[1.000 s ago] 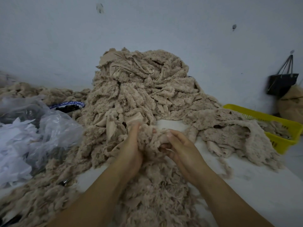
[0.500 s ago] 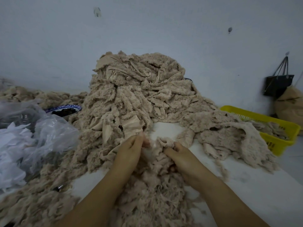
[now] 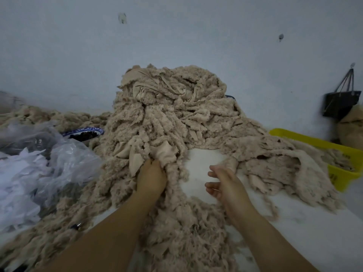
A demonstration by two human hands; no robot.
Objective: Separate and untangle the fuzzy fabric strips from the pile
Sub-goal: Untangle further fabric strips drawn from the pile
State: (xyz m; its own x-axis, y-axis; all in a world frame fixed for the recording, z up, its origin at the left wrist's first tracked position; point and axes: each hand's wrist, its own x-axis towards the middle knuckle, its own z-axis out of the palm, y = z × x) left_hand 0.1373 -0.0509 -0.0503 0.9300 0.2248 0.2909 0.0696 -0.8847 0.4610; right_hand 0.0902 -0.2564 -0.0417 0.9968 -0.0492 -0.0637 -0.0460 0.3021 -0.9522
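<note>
The big heap of fuzzy beige strips [image 3: 169,118] fills the middle of the white counter [image 3: 294,228], banked up against the wall, with a looser trail of strips [image 3: 186,228] running down toward the person between the forearms and another spread [image 3: 275,165] lying off to the right, up against the yellow basket [image 3: 337,152]. Because everything looks knotted together, a hard tug at the foot could well drag the whole face of the heap forward, or slide it sideways onto the plastic bags [image 3: 49,169] and the blue-rimmed bowl [image 3: 84,133] just beside its left flank.

The left hand [image 3: 151,179] is buried at the base of the heap, its grip closed on a smooth-backed strip [image 3: 163,154]; I'd judge that one is still trapped under others, so it may tear or simply bring its neighbours along. The right hand [image 3: 225,185] hovers over a bare patch of counter, fingers loosely curled, holding nothing. With only one hand working, nothing braces the heap against the pull, I think.
</note>
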